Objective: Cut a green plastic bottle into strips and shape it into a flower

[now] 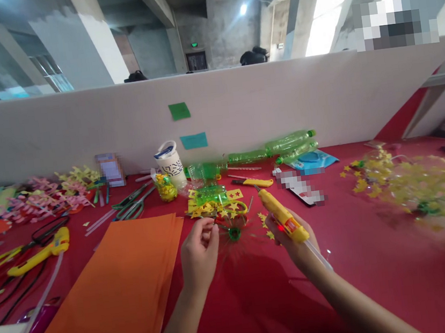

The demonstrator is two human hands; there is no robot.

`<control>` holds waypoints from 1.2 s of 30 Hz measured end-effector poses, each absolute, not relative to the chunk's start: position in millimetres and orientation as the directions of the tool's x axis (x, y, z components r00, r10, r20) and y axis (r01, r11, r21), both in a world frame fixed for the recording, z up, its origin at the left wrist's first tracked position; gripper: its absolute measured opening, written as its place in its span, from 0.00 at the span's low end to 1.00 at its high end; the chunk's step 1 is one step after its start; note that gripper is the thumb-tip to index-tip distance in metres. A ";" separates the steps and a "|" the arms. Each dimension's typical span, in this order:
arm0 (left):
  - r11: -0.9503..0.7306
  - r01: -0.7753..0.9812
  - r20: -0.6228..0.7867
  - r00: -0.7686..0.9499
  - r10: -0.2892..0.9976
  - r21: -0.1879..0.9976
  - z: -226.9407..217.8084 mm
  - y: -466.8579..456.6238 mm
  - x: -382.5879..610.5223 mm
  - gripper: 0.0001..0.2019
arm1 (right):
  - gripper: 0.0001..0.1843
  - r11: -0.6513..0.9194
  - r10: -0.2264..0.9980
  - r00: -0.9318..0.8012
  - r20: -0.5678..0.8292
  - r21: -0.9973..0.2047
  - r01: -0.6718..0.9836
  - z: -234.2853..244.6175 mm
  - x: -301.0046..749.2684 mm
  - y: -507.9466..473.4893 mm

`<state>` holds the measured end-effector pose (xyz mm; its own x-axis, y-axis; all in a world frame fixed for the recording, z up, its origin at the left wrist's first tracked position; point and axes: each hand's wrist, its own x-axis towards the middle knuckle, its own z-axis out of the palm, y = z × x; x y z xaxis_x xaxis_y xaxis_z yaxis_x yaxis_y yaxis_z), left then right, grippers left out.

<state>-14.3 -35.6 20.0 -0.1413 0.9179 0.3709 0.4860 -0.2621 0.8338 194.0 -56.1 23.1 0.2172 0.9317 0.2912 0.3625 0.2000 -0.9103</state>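
My right hand [297, 246] grips a yellow glue gun [282, 214], its nozzle aimed up and to the left over the red table [381, 266]. My left hand [199, 253] is closed in a pinch on thin clear strips that fan out from a green bottle neck [234, 233] between the two hands. Yellow paper stars [211, 207] and a cut green bottle piece [210, 194] lie just behind it.
Orange paper sheets [116, 293] lie at my left. A second yellow glue gun [40, 253] with cables sits far left. Scissors [132, 204], a paper cup [170, 165], green plastic bottles [280, 146] and a yellow star-strewn piece [411, 186] stand before the white partition [240, 110].
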 end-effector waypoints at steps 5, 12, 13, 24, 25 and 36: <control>-0.180 0.305 0.246 -0.193 0.950 0.935 18.6 -27.8 -20.7 0.11 | 0.07 0.186 0.958 0.095 0.271 -0.838 0.512 40.1 224.9 -44.2; -0.169 0.270 0.225 -0.192 0.955 0.948 17.4 -25.9 -21.1 0.10 | 0.16 0.313 0.947 -0.263 0.182 -0.356 0.880 38.7 291.6 -20.2; -0.173 0.266 0.227 -0.188 0.956 0.948 16.8 -25.8 -21.2 0.10 | 0.18 0.256 0.963 -0.216 0.160 -0.292 0.922 30.2 296.1 -16.3; -0.213 0.220 0.255 -0.184 0.949 0.952 16.7 -27.9 -19.6 0.08 | 0.26 0.172 0.969 -0.097 0.228 -0.338 0.925 3.4 291.5 -2.6; -0.215 0.219 0.256 -0.184 0.949 0.952 17.7 -28.5 -19.2 0.08 | 0.23 0.168 0.965 -0.082 0.248 -0.349 0.922 11.3 287.4 -5.6; -0.001 0.135 0.038 -0.272 0.962 0.991 -10.4 8.1 -52.7 0.11 | 0.09 0.393 0.900 -0.254 0.355 -0.407 0.824 23.8 174.3 -25.0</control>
